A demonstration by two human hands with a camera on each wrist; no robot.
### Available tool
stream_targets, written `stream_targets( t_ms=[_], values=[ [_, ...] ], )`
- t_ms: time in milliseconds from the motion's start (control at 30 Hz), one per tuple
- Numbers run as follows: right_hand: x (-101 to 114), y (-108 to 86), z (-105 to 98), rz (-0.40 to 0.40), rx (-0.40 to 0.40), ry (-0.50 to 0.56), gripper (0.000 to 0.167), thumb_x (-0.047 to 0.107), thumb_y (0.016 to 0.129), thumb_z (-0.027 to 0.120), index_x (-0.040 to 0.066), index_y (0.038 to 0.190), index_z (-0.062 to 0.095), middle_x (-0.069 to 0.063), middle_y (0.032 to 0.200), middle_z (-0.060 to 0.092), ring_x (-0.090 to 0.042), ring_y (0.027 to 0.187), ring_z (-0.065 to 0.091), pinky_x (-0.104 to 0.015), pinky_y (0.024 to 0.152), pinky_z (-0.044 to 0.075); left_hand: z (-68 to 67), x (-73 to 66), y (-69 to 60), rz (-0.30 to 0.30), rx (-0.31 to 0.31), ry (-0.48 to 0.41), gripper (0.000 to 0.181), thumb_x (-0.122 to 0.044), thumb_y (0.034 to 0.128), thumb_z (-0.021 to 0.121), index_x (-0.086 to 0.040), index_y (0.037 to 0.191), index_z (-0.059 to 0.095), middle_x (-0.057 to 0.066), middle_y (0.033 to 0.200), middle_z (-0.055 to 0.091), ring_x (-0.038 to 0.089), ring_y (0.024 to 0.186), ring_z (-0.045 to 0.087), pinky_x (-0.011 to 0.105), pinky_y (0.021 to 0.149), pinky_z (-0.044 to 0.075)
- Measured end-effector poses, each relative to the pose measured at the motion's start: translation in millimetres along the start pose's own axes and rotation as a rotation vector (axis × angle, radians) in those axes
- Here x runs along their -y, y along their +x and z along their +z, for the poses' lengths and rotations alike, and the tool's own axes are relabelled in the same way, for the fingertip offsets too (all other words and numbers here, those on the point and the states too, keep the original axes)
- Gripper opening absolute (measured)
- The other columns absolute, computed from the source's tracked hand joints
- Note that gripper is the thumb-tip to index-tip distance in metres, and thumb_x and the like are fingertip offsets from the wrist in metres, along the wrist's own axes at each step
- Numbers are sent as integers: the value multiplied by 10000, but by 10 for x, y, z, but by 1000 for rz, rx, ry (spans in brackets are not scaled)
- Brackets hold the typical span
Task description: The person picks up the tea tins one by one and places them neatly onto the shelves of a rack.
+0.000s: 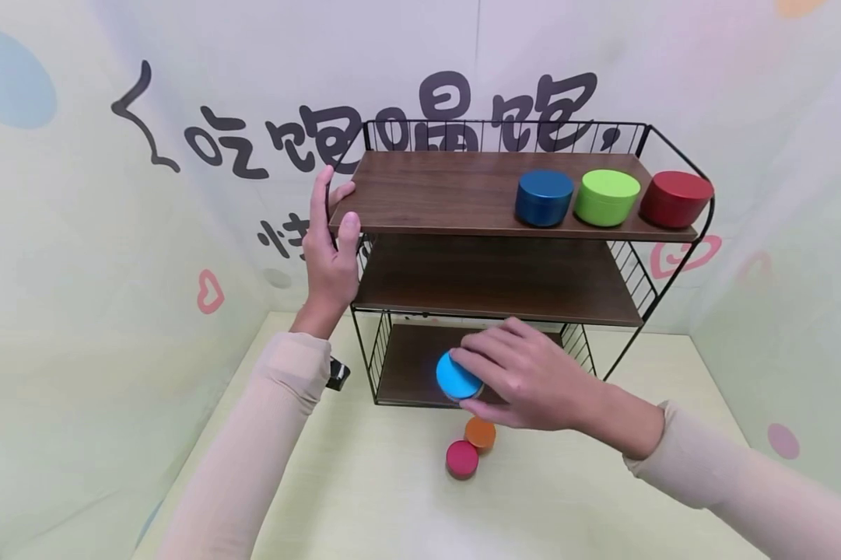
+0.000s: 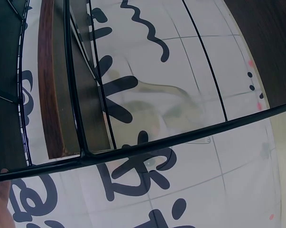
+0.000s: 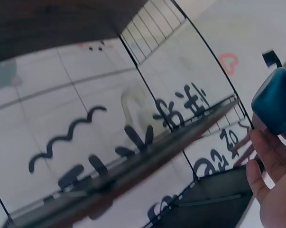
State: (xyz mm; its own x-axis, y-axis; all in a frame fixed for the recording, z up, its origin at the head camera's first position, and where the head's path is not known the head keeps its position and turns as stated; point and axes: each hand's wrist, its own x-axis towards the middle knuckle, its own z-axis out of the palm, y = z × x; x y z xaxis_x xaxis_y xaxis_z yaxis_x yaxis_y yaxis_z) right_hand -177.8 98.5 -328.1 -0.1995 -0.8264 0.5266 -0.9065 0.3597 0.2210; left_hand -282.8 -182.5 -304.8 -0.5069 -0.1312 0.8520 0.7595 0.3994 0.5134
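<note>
In the head view my right hand (image 1: 532,377) pinches a light blue round tin (image 1: 458,376) in front of the bottom shelf; the right wrist view shows the tin (image 3: 275,100) at the fingertips of my right hand (image 3: 275,175). My left hand (image 1: 332,249) grips the left end of the top shelf (image 1: 427,190), thumb on the near side and fingers around the wire frame. Only a sliver of my left hand (image 2: 1,204) appears at the left wrist view's lower left corner. An orange tin (image 1: 480,434) and a crimson tin (image 1: 462,460) sit side by side on the table.
Dark blue (image 1: 544,198), green (image 1: 607,198) and red (image 1: 676,200) tins stand in a row at the top shelf's right. The middle shelf (image 1: 497,280) and bottom shelf (image 1: 409,362) lie below it. A printed curtain (image 1: 182,233) hangs behind the rack.
</note>
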Motion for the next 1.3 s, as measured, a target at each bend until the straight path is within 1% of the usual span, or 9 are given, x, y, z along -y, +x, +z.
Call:
stream_targets(
  t_ms=[333, 533, 667, 800, 900, 1033, 1133, 1200, 1300],
  values=[
    [-263, 299, -337, 15, -126, -29, 637, 409, 738, 830, 14, 1212, 675, -154, 1112, 687, -312, 1025, 651, -468, 864, 521, -2, -10, -6, 3, 2, 4, 575, -293, 968, 441, -99, 1508, 390, 62, 1313, 631, 150, 1197, 567, 313, 969, 388],
    [-413, 402, -485, 36, -196, -42, 615, 374, 739, 831, -11, 1192, 675, -184, 1099, 677, -347, 1017, 635, -491, 871, 492, -1, -5, -12, -1, 6, 10, 574, -296, 969, 440, -109, 1509, 389, 54, 1317, 629, 149, 1179, 573, 313, 958, 391],
    [-515, 466, -591, 56, -224, -59, 598, 364, 763, 812, -26, 1193, 667, -208, 1102, 668, -367, 1030, 619, -505, 891, 460, -2, 4, -10, -7, 7, 12, 580, -304, 967, 444, -113, 1512, 387, 57, 1322, 626, 143, 1193, 565, 315, 966, 388],
    [-606, 540, -688, 76, -250, -95, 584, 358, 778, 798, -26, 1197, 662, -219, 1101, 661, -382, 1044, 605, -519, 908, 439, -1, -3, -5, -14, 0, 14, 584, -283, 964, 449, -77, 1506, 382, 96, 1317, 625, 156, 1179, 567, 306, 961, 384],
    [-669, 590, -745, 96, -256, -128, 564, 369, 806, 770, -21, 1199, 662, -218, 1098, 657, -384, 1054, 593, -525, 911, 430, 4, -66, 3, -16, -8, 11, 577, -228, 962, 446, -12, 1492, 374, 167, 1305, 619, 215, 1144, 579, 298, 949, 382],
    [-736, 631, -790, 129, -242, -167, 545, 395, 851, 722, -15, 1206, 664, -215, 1102, 655, -379, 1070, 576, -526, 906, 418, -2, -265, 15, -25, -5, 6, 556, -149, 955, 437, 65, 1463, 363, 247, 1289, 602, 288, 1121, 579, 288, 948, 381],
    [-778, 651, -793, 154, -244, -181, 538, 396, 861, 714, -17, 1203, 666, -216, 1103, 655, -380, 1075, 570, -524, 902, 411, -7, -369, 19, -36, 1, 9, 549, -134, 950, 437, 72, 1454, 364, 256, 1282, 599, 273, 1108, 581, 283, 944, 386],
    [-805, 666, -783, 175, -244, -181, 543, 396, 855, 720, -20, 1198, 667, -218, 1108, 656, -378, 1080, 567, -523, 903, 406, -3, -343, 15, -37, -1, 6, 553, -151, 954, 438, 51, 1464, 367, 237, 1286, 604, 244, 1103, 584, 285, 941, 387],
    [-836, 690, -767, 207, -235, -177, 547, 395, 850, 727, -26, 1196, 668, -220, 1123, 659, -374, 1091, 558, -523, 922, 397, 6, -187, 1, -32, -7, 8, 565, -220, 961, 444, -27, 1489, 382, 159, 1298, 622, 179, 1093, 588, 281, 932, 386]
  ],
)
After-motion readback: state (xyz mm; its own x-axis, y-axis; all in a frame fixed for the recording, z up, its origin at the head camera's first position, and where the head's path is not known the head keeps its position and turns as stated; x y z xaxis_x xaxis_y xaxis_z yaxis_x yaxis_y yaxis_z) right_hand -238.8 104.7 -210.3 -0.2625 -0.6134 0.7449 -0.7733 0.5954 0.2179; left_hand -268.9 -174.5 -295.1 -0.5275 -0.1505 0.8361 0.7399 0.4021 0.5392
